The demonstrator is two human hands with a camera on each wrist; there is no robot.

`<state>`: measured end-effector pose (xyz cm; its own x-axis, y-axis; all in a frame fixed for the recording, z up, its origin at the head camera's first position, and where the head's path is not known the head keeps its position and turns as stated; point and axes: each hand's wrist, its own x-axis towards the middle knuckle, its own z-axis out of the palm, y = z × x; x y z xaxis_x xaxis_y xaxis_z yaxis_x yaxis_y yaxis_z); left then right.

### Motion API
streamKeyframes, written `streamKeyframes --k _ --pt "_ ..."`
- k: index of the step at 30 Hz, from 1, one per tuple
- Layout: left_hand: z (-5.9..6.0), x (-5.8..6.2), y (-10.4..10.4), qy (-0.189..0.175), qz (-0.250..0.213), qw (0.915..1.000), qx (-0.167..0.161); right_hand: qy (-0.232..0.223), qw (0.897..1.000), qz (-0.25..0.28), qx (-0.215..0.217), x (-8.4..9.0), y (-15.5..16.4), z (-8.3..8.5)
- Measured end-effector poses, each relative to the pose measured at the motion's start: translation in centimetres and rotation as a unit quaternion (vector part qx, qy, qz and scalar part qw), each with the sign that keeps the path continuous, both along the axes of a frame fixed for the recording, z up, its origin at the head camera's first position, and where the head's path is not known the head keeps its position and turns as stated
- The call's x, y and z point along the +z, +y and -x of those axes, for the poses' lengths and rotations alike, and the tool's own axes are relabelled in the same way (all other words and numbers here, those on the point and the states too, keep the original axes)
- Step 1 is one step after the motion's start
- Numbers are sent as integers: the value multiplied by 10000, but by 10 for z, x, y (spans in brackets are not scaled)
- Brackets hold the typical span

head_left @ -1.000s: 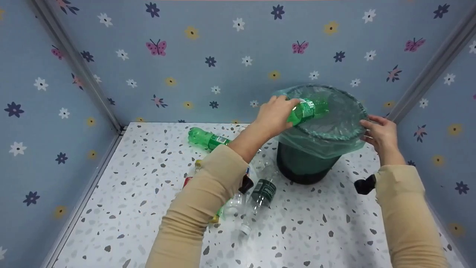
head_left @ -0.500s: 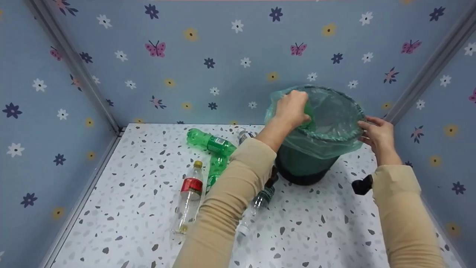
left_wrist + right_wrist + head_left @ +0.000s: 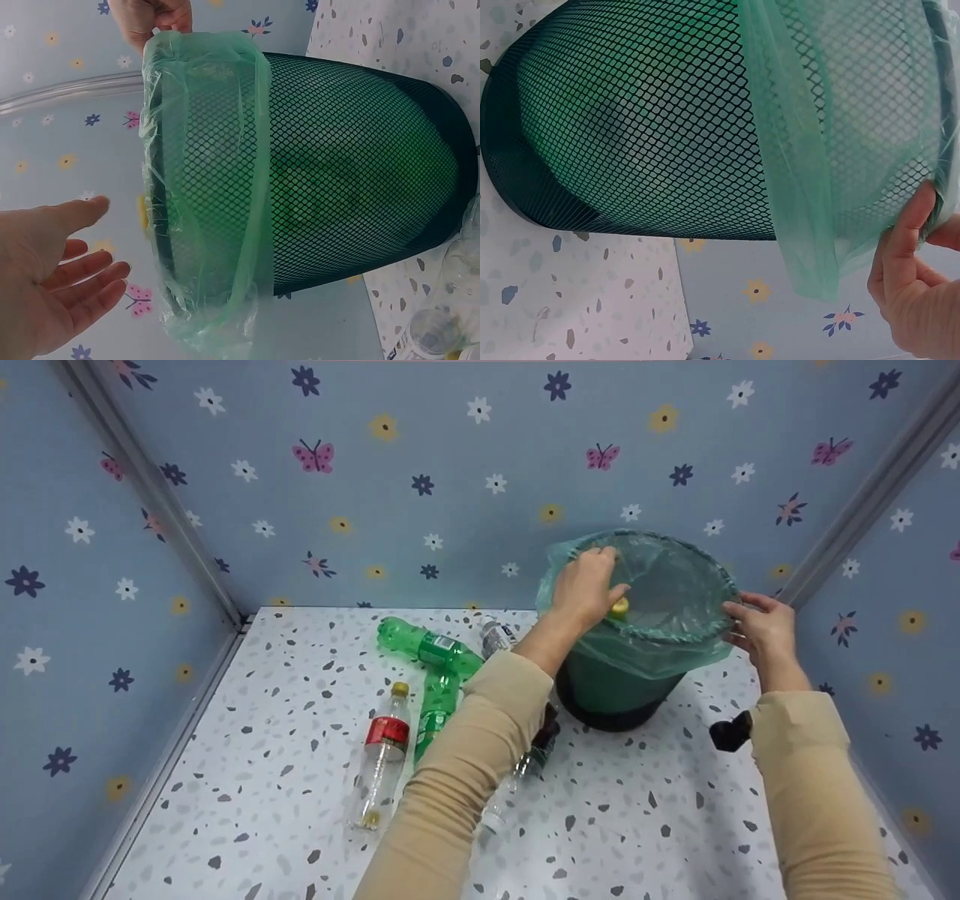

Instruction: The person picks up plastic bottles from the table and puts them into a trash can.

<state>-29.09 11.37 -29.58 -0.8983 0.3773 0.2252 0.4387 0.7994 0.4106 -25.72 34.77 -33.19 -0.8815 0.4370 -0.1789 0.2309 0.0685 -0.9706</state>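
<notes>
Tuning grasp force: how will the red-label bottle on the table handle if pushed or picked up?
The red-label bottle lies on its side on the table, so a sideways push would probably roll it. It looks clear and nearly empty: likely light. Thin plastic may dent under a hard squeeze.

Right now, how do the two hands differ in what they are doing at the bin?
The left hand hovers open over the bin mouth, holding nothing; the right hand pinches the green liner at the rim. The left is on the bin's left side, the right on its right. Both wear beige sleeves.
</notes>
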Motion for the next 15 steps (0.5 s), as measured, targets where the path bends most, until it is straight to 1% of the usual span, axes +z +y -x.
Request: streamKeyframes --k 5,8,12,15 --pt "-7 -5 -13 222 -373 9990 -98 21 10000 13 -36 0 -1 0" --pt "-12 -9 -22 271 -554 9980 -102 21 9999 160 -36 0 -1 -1" --pt "-19 -16 -34 269 -804 9964 15 -85 10000 6 23 1 -1 -1" --pt "-22 -25 -45 265 -995 9945 163 -188 9997 -146 49 0 -1 -2"
